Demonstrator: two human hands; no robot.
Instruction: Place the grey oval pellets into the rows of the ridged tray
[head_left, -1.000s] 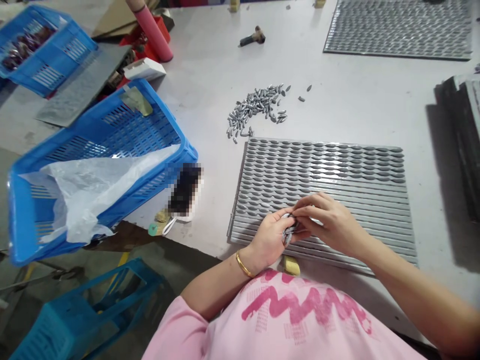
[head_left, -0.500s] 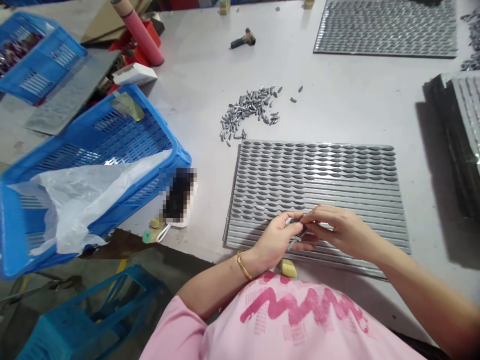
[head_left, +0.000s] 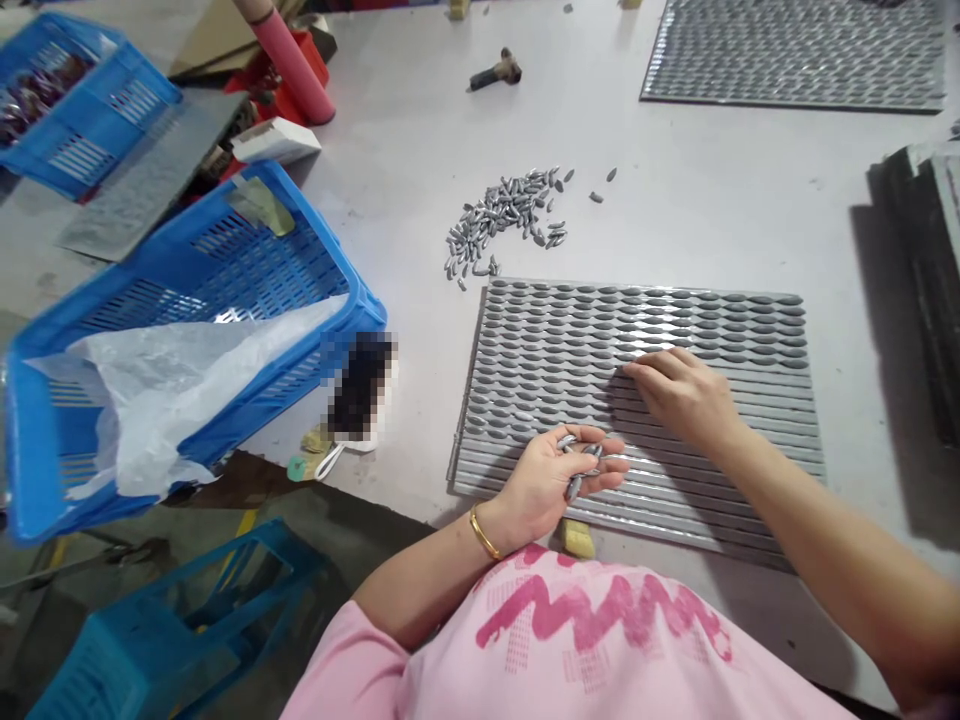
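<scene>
A grey grooved tray (head_left: 750, 400) lies on the white table, its upper rows filled with small grey oval pieces. My left hand (head_left: 551, 478) rests palm up on the tray's near left part, cupped round several loose grey pieces (head_left: 579, 462). My right hand (head_left: 679, 390) reaches onto the tray's middle with fingertips pinched down at a groove; whatever they hold is too small to make out. A heap of the same grey pieces (head_left: 502, 218) lies on the table just beyond the tray's far left corner.
A blue crate (head_left: 225, 270) with a white plastic bag overhangs the table's left edge, next to a blurred dark object (head_left: 361, 385). A second filled tray (head_left: 795, 50) lies far right, dark stacked trays (head_left: 919, 270) at the right edge, a small hammer (head_left: 495, 72) far off.
My right hand has left my left hand and moved up and right onto the tray's middle. My left hand stays in place with its fingers now spread wider under the pieces.
</scene>
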